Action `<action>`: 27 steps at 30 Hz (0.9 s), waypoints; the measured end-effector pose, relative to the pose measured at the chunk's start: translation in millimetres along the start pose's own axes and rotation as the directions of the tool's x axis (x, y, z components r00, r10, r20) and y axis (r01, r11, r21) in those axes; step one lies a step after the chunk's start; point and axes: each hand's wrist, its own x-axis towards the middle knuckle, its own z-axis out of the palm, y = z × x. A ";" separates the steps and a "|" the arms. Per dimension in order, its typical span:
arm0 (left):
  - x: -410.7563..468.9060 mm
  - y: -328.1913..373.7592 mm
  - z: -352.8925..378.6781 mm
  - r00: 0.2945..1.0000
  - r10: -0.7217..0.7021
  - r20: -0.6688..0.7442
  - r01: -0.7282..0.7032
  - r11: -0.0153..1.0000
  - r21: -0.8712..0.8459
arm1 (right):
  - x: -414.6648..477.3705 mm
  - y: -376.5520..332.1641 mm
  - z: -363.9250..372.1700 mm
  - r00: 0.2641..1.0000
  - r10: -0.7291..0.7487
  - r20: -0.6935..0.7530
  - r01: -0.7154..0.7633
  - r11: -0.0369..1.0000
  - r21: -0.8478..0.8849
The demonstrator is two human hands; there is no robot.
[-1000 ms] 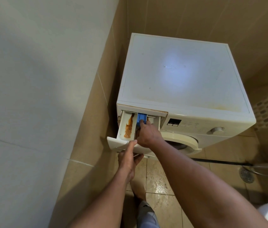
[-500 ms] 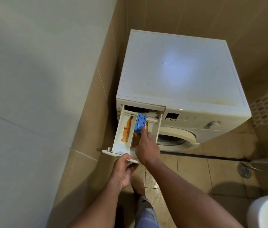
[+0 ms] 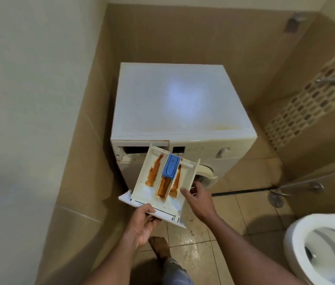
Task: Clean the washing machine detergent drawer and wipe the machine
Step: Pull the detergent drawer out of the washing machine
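The drawer (image 3: 162,182) is now right out of the washing machine (image 3: 181,103), held in the air before its empty slot (image 3: 142,150). The left hand (image 3: 142,225) grips the front panel from below; the right hand (image 3: 198,199) has left the blue insert (image 3: 170,166) and rests open-fingered against the drawer's right side. Orange stains streak the compartments.

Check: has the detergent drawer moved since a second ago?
Yes. The detergent drawer was seated in the washing machine slot; now it is fully out, toward the camera, held by the left hand, leaving the slot empty.
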 end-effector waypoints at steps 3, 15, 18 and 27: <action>-13.5 -10.7 14.3 0.996 -0.024 0.087 0.012 0.991 0.135 | -25.3 14.5 -24.4 0.996 0.060 -0.068 -0.061 0.998 -0.016; -94.7 -108.6 100.9 0.881 -0.316 0.352 -0.113 0.583 0.805 | -174.7 116.5 -146.3 0.815 0.400 -0.418 -0.376 0.916 0.142; -115.9 -142.3 128.4 0.876 -0.312 0.367 -0.222 0.414 0.883 | -222.4 147.5 -183.5 0.744 0.469 -0.476 -0.435 0.881 0.189; -186.4 -281.4 225.5 0.768 -0.441 0.464 -0.446 0.153 0.882 | -394.2 249.8 -309.6 0.596 0.581 -0.554 -0.556 0.797 0.237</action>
